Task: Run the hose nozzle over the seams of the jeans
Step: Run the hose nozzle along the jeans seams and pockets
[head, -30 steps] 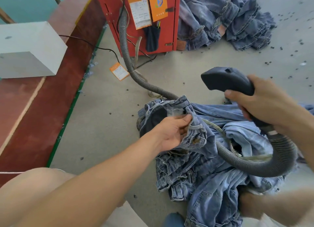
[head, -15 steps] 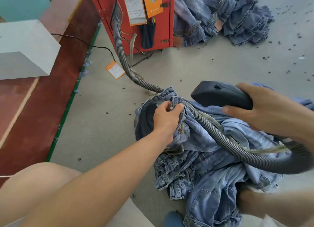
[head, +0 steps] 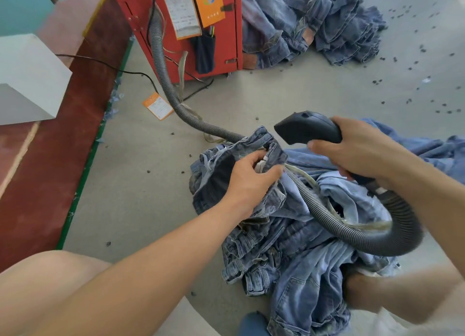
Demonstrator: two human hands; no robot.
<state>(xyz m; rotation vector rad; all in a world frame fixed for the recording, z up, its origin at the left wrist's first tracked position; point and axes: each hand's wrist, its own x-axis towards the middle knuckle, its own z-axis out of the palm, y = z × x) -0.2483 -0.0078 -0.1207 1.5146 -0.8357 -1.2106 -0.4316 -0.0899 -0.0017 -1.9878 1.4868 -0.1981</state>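
Observation:
A crumpled pair of light blue jeans (head: 297,255) lies on the grey floor in front of me. My left hand (head: 251,179) pinches a bunched fold of the denim near the waistband and holds it up. My right hand (head: 357,151) grips the handle of a black hose nozzle (head: 304,130), whose tip points left, just above and right of the held fold, a small gap from it. The grey ribbed hose (head: 327,214) loops from the nozzle under my right wrist, across the jeans, and back to the red machine.
A red machine (head: 176,31) with orange tags stands at the back, a pile of jeans (head: 314,23) to its right. A white box (head: 27,78) sits on a red-brown platform at left. An orange tag (head: 158,106) and dark scraps litter the floor. My knee is at lower left.
The nozzle dropped from a raised position to the level of the fold held by my left hand. My left hand shifted its grip on the denim and lifted the fold slightly.

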